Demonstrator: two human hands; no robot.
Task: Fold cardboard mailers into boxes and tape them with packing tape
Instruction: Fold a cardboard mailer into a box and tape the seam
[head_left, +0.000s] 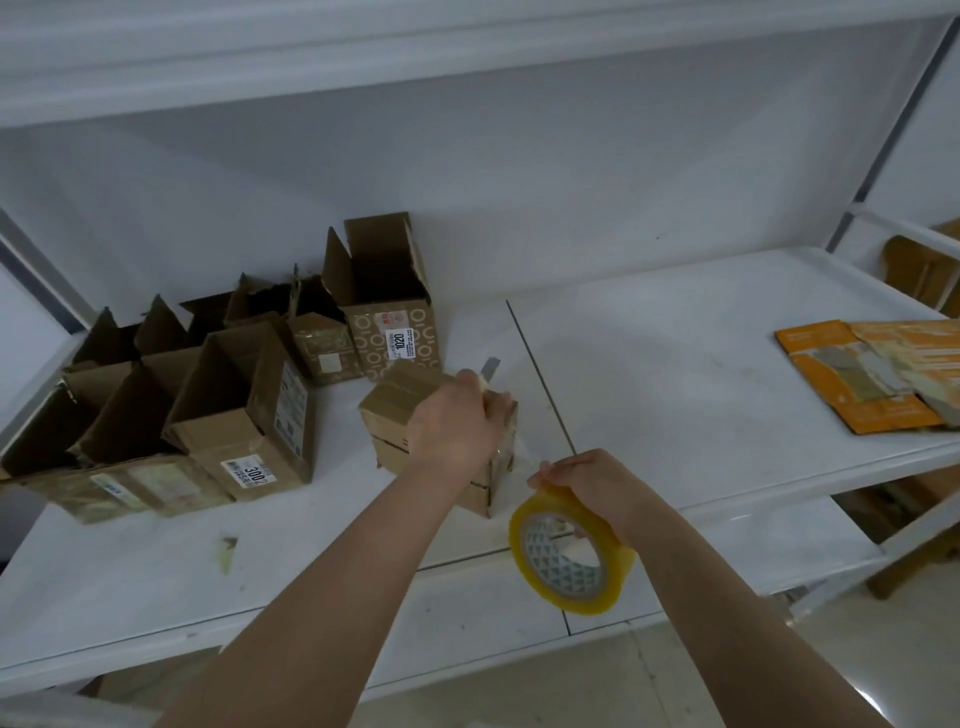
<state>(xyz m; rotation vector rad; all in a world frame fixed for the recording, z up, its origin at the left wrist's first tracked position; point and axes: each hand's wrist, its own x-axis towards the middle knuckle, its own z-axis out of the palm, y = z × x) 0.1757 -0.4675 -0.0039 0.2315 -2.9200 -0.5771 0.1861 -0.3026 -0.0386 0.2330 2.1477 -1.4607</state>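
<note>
One box (415, 415) sits under our hands near the middle of the white shelf (675, 374), a little back from its front edge and just left of the seam that crosses the board. Our left hand (457, 426) is curled over the top of it, and a small grey blade-like tip shows past the knuckles, so we may be holding a cutter; we cannot tell for sure. Our right hand (587, 480) grips the yellow tape roll (571, 553) by its rim, out over the front edge, with a clear strip running from roll to box.

We judge the step is laying or cutting that strip. To do it well, we should keep the tape taut, press it flat along the flap seam before cutting, and hold the box firm so it does not slide.

It is plain brown cardboard, closed on top, with a dark slit along its near side. Glossy tape shows on its right face.

Toward the left end stand several folded boxes (244, 405) with open flaps. At the right edge lie flat orange mailers (831, 374).
</note>
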